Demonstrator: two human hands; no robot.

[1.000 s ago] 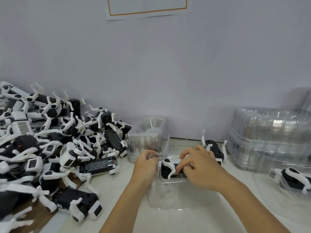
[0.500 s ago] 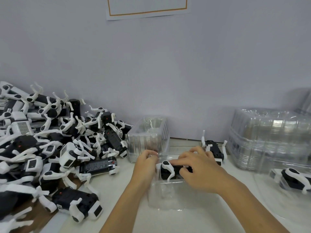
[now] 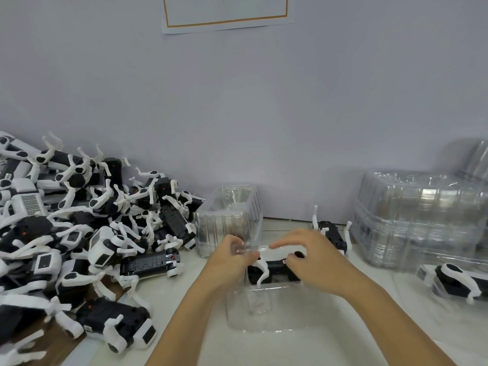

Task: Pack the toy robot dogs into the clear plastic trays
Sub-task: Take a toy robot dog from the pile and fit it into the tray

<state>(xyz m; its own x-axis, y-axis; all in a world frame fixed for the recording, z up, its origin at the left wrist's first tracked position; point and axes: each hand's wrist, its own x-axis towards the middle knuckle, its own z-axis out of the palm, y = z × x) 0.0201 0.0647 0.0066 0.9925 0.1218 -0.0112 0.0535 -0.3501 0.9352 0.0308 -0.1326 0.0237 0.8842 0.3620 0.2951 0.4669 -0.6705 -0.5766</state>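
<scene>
A clear plastic tray [image 3: 266, 310] lies in front of me on the white table. A black and white toy robot dog [image 3: 273, 265] sits in its far end, legs up. My left hand [image 3: 229, 260] pinches the tray's far left rim. My right hand [image 3: 314, 260] has its fingers curled over the dog, pressing on its white legs. A big heap of robot dogs [image 3: 79, 233] fills the left side of the table.
An upright empty clear tray [image 3: 227, 215] stands behind my hands near the wall. Another dog [image 3: 331, 233] lies on its back beyond my right hand. A stack of clear trays [image 3: 422, 220] rises at right, with a packed dog [image 3: 456, 282] before it.
My right hand has shifted over the dog's top, and the dog now sits a little deeper in the tray. My left hand stays on the tray's rim.
</scene>
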